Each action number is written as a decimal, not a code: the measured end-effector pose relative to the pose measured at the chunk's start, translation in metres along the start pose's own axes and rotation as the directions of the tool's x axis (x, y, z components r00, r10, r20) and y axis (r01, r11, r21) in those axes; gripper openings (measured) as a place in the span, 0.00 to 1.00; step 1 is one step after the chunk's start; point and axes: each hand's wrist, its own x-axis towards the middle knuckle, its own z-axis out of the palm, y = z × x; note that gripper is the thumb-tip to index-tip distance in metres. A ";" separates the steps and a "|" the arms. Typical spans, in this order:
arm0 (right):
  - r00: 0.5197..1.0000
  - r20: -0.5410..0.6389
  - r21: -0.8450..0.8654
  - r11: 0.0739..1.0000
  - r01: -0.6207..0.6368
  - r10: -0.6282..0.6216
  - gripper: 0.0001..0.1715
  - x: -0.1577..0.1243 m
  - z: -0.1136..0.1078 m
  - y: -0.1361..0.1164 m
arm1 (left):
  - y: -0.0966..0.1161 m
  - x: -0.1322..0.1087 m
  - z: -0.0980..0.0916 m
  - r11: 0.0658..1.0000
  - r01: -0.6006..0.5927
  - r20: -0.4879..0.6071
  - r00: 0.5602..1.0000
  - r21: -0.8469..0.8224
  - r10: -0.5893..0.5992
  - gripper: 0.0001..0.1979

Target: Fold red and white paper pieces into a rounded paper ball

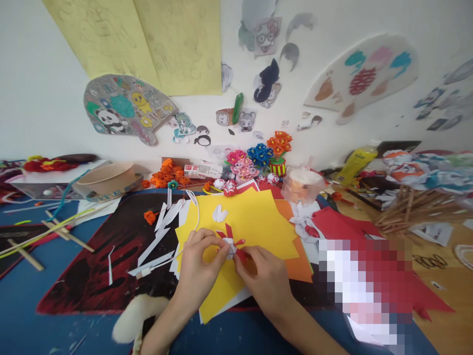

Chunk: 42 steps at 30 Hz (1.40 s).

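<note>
Between my two hands is a small red and white folded paper piece (230, 241), with red pointed strips sticking up and out from a white middle. My left hand (201, 259) is closed, thumb and forefinger pinching its white left side. On the other side, my right hand (264, 273) pinches the red lower right part. Fingertips hide some of the folds. Underneath lie stacked yellow paper sheets (258, 212), with orange paper (303, 264) showing at the right. A small white folded paper (219, 213) rests on the yellow sheets, just beyond my hands.
White paper strips (157, 241) and a white cable (162, 264) lie left on the dark mat (92, 261). Red paper (343, 224) is at right, beside a blurred-out patch. Behind stand pipe-cleaner flowers (260, 155), a plastic cup (303, 185) and a paper bowl (107, 181).
</note>
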 end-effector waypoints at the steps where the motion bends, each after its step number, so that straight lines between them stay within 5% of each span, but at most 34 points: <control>1: 0.997 -0.018 -0.052 0.996 0.073 -0.074 0.08 0.000 -0.001 0.001 | -0.001 0.001 0.000 1.000 0.014 -0.005 1.000 -0.026 -0.014 0.07; 7: 0.903 0.031 -0.199 0.883 0.426 -0.429 0.11 0.011 -0.006 0.009 | -0.001 0.003 0.001 0.997 0.045 0.007 0.999 -0.064 -0.045 0.07; 12: 0.858 0.123 -0.260 0.818 0.513 -0.499 0.20 0.011 -0.003 0.014 | 0.001 0.002 0.003 0.999 0.031 -0.007 0.999 0.014 -0.031 0.06; 26: 0.901 0.096 -0.162 0.887 0.433 -0.423 0.23 0.008 0.000 0.012 | 0.001 0.003 0.001 0.995 0.051 0.015 0.998 0.090 -0.053 0.07; 32: 0.943 0.121 -0.026 0.949 0.314 -0.309 0.17 0.009 0.000 0.017 | -0.003 0.010 -0.007 0.998 0.002 0.046 0.999 0.067 -0.005 0.07; 36: 0.964 0.199 0.209 0.969 0.133 -0.175 0.14 0.017 -0.007 0.028 | -0.010 0.016 -0.023 0.991 -0.130 0.081 0.988 -0.019 0.131 0.05; 39: 0.968 0.190 0.324 0.941 0.097 -0.165 0.13 0.024 -0.011 0.038 | -0.013 0.013 -0.031 0.955 -0.298 0.249 0.924 -0.004 0.290 0.09; 42: 0.968 0.154 0.321 0.937 0.138 -0.196 0.13 0.026 -0.014 0.044 | -0.008 0.007 -0.028 0.872 -0.475 0.207 0.871 0.120 0.446 0.08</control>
